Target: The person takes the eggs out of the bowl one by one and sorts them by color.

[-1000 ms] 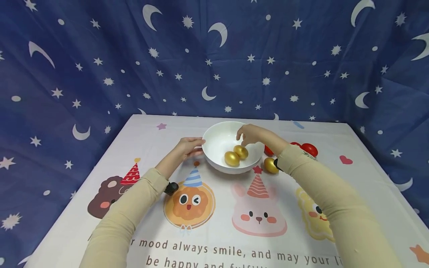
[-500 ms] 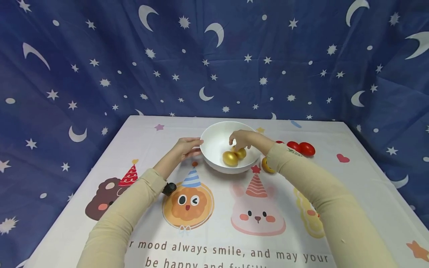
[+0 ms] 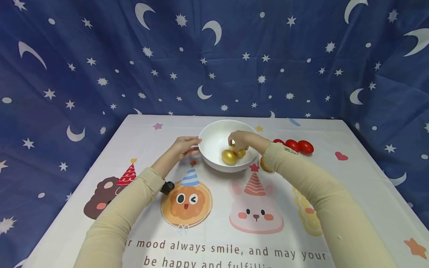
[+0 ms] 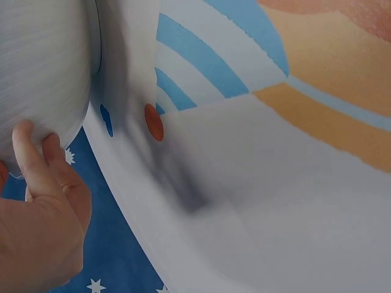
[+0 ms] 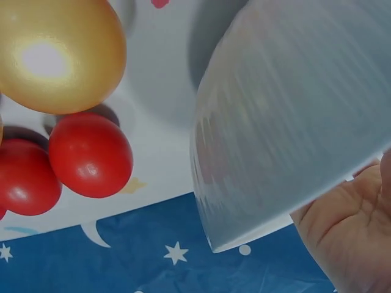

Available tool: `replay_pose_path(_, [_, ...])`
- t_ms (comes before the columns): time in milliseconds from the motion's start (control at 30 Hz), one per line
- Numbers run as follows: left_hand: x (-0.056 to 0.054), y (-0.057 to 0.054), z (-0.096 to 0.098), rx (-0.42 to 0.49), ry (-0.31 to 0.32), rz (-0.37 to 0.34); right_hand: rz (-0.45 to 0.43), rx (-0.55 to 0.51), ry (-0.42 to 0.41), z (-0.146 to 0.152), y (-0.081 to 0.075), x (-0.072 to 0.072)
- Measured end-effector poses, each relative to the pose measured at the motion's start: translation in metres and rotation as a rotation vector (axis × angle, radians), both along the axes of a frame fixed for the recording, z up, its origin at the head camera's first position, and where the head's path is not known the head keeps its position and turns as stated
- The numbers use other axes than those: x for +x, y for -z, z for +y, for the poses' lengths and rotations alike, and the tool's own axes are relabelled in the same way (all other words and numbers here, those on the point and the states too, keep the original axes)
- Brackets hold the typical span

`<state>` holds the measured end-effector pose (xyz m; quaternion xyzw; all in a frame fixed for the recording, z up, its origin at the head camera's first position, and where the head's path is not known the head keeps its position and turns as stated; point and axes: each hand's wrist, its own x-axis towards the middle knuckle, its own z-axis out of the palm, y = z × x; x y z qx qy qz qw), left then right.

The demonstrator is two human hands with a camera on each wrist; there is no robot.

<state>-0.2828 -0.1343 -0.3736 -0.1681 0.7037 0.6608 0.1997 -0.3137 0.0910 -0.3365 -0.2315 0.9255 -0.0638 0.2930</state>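
A white bowl [image 3: 212, 143] stands toward the back of the table, with golden eggs in it. My left hand [image 3: 184, 145] holds the bowl's left side at the rim; in the left wrist view its fingertips [image 4: 24, 127] lie against the outer wall. Inside the bowl, my right hand [image 3: 240, 140] reaches down with curled fingers around a golden egg [image 3: 241, 153], partly covered by them. Another golden egg [image 3: 229, 157] lies just in front, close to the fingers. From the right wrist, the bowl wall [image 5: 281, 122] hides the fingertips.
Right of the bowl, a golden egg [image 3: 265, 164] lies on the table, partly behind my right sleeve. Several red eggs [image 3: 305, 147] sit behind that forearm. The tablecloth [image 3: 355, 193] has printed cartoons and lettering. A blue curtain [image 3: 161, 89] with moons and stars hangs behind.
My right hand has moved left and down in the bowl, from above the rear golden egg to around it. My left hand stays at the rim. The head view has shifted slightly.
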Motion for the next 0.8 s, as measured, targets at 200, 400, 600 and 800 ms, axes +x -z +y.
replay_pose_path(200, [-0.001, 0.0, -0.002, 0.006, -0.003, -0.001, 0.021, -0.001, -0.006, 0.001, 0.0, 0.001])
replay_pose_path(400, [0.0, 0.0, -0.003, 0.013, -0.011, 0.004, 0.096, 0.002, -0.028, 0.002, -0.004, 0.004])
replay_pose_path(600, [0.0, -0.002, -0.002, 0.031, -0.006, -0.002, 0.17, -0.007, -0.062, 0.003, -0.007, 0.008])
replay_pose_path(800, [0.001, -0.003, -0.002, 0.032, -0.006, -0.005, 0.205, -0.028, -0.069, 0.003, -0.008, 0.01])
